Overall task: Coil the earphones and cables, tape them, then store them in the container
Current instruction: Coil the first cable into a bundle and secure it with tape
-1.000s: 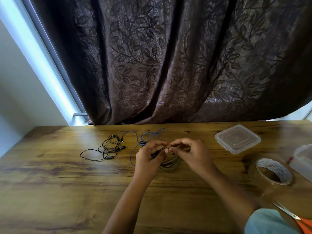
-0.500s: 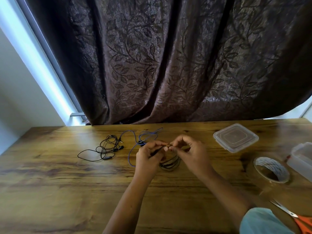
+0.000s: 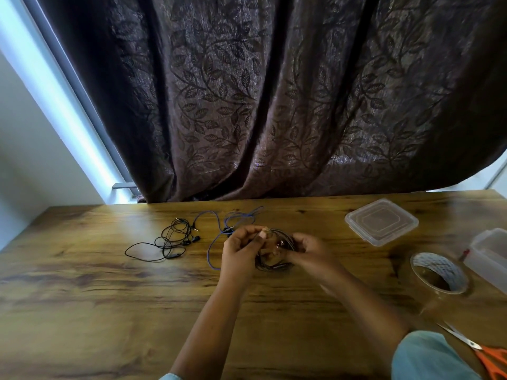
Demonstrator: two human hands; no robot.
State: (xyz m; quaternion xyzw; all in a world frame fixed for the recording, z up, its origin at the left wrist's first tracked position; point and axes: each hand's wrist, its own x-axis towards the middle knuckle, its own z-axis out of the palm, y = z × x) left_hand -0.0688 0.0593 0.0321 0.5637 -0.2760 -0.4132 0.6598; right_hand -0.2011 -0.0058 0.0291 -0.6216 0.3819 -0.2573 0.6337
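Observation:
A dark coiled cable [image 3: 274,266] hangs between my two hands above the middle of the wooden table [image 3: 109,297]. My left hand [image 3: 240,255] pinches the coil's top left. My right hand [image 3: 307,252] grips its right side with curled fingers. A loose blue cable [image 3: 216,226] trails on the table behind my left hand. Black earphones [image 3: 170,239] lie tangled further left. The clear tape roll [image 3: 439,272] sits to the right. The clear container [image 3: 491,256] stands at the right edge, its lid [image 3: 381,222] lying apart behind it.
Orange-handled scissors [image 3: 482,352] lie at the front right corner. A dark leaf-patterned curtain [image 3: 274,105] hangs along the table's far edge. A pale wall and window frame [image 3: 55,100] are at the left.
My right hand has slid from the coil's top to its right side. My left hand stays pinched at the top. The coil now sits higher and more visible between the hands.

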